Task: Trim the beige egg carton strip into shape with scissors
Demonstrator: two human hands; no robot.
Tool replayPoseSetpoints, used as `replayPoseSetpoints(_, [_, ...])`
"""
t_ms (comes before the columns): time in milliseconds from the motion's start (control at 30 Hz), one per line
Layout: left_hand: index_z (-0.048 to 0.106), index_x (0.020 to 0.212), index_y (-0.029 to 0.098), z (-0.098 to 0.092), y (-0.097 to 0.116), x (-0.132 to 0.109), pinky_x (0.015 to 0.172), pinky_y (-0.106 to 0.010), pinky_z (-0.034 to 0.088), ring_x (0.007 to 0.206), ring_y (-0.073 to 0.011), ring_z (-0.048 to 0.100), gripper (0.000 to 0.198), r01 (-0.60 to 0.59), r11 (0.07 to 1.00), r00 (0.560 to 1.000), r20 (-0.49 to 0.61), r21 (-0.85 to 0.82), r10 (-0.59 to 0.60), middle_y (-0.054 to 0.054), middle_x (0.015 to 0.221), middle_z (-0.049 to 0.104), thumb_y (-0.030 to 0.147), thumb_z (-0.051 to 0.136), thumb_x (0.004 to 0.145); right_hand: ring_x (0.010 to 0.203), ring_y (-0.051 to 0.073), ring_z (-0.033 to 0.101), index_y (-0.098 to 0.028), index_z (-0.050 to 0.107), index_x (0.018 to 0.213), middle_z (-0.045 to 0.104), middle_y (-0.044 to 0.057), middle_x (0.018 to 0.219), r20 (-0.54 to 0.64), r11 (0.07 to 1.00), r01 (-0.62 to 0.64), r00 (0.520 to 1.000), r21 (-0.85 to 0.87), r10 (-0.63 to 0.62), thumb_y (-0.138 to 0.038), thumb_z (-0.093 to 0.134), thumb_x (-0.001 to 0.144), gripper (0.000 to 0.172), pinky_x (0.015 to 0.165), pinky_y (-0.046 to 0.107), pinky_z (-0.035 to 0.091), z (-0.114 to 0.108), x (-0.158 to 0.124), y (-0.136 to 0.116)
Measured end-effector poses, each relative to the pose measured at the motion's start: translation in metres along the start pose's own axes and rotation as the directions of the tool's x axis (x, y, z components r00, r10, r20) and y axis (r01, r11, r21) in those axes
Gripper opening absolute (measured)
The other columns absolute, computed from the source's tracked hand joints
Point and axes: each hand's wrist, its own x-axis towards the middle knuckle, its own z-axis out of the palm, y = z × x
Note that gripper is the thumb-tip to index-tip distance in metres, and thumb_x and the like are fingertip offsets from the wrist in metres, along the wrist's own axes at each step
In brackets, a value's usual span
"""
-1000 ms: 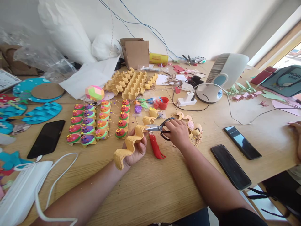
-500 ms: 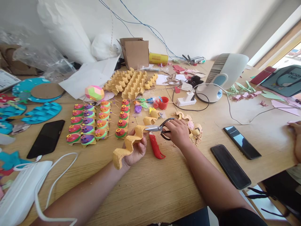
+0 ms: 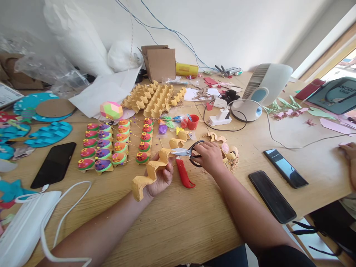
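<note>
My left hand (image 3: 162, 180) is closed on a strip of yellow egg carton (image 3: 152, 171), held tilted above the table with its near end toward me. In my right hand (image 3: 209, 155) are black-handled scissors (image 3: 185, 151), whose blades meet the strip's far end. Below the blades a red utility knife (image 3: 184, 174) lies on the wood. Another carton strip (image 3: 180, 138) rests just beyond. Right of my right hand are carton offcuts (image 3: 232, 152) and crumbs. Rows of painted carton cups (image 3: 103, 148) with faces stand to the left.
Egg trays (image 3: 155, 98) and a cardboard box (image 3: 160, 63) stand at the back. A red cup (image 3: 193, 121), power strip (image 3: 220, 118) and white fan (image 3: 264, 91) sit behind my hands. Phones (image 3: 272, 196) lie right. Another person's hand (image 3: 349, 151) rests at the right edge.
Almost nothing differs. The strip's near end has dipped slightly, and the scissors remain at its far end. The whole view has shifted a little.
</note>
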Motion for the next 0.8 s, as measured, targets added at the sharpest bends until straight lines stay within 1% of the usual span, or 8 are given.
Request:
replayPoseSetpoints(133, [0.047, 0.157, 0.025, 0.0016, -0.0001, -0.0002, 0.059, -0.015, 0.061, 0.075, -0.0171, 0.080, 0.051, -0.010, 1.000, 0.999, -0.043, -0.001, 0.010, -0.003, 0.078, 0.075, 0.036, 0.049, 0.108, 0.076, 0.021, 0.056, -0.022, 0.068, 0.084, 0.071, 0.005, 0.075, 0.025, 1.000, 0.013, 1.000, 0.016, -0.014, -0.044, 0.062, 0.102, 0.029, 0.068, 0.034, 0.027, -0.0007, 0.0000, 0.0001])
replayPoseSetpoints(300, [0.047, 0.158, 0.026, 0.0048, -0.0015, -0.0002, 0.058, -0.014, 0.060, 0.072, -0.0166, 0.079, 0.052, -0.019, 1.000, 0.997, -0.076, 0.010, 0.020, -0.002, 0.074, 0.074, 0.036, 0.051, 0.107, 0.074, 0.021, 0.055, -0.021, 0.067, 0.083, 0.071, 0.005, 0.074, -0.004, 0.999, 0.046, 0.999, 0.022, -0.046, -0.041, 0.063, 0.102, 0.027, 0.067, 0.033, 0.026, 0.0005, 0.0000, 0.0012])
replayPoseSetpoints(467, [0.048, 0.157, 0.028, 0.0042, -0.0013, 0.0003, 0.058, -0.014, 0.060, 0.073, -0.0163, 0.079, 0.052, -0.021, 1.000, 0.998, -0.060, 0.011, 0.021, -0.002, 0.075, 0.074, 0.035, 0.054, 0.106, 0.073, 0.020, 0.055, -0.021, 0.066, 0.083, 0.070, 0.005, 0.073, 0.013, 0.998, 0.037, 0.999, 0.042, -0.038, -0.036, 0.062, 0.102, 0.024, 0.068, 0.033, 0.025, 0.0011, 0.0004, 0.0011])
replayPoseSetpoints(700, [0.045, 0.160, 0.028, -0.0005, 0.0015, 0.0019, 0.060, -0.014, 0.060, 0.075, -0.0160, 0.079, 0.058, -0.008, 1.000, 0.999, -0.043, 0.017, 0.009, -0.003, 0.077, 0.076, 0.037, 0.058, 0.105, 0.071, 0.019, 0.055, -0.021, 0.066, 0.082, 0.069, 0.004, 0.072, 0.049, 0.996, 0.022, 0.998, 0.086, -0.027, -0.031, 0.064, 0.099, 0.020, 0.066, 0.032, 0.025, 0.0004, 0.0010, 0.0025])
replayPoseSetpoints(800, [0.044, 0.161, 0.032, -0.0030, 0.0026, 0.0022, 0.062, -0.014, 0.060, 0.077, -0.0150, 0.079, 0.059, -0.026, 0.997, 0.999, -0.030, 0.067, 0.028, -0.004, 0.089, 0.080, 0.036, 0.059, 0.104, 0.070, 0.019, 0.055, -0.021, 0.067, 0.082, 0.069, 0.003, 0.072, 0.078, 0.992, 0.012, 0.997, 0.123, -0.022, -0.028, 0.065, 0.098, 0.017, 0.066, 0.032, 0.026, -0.0007, 0.0004, 0.0037])
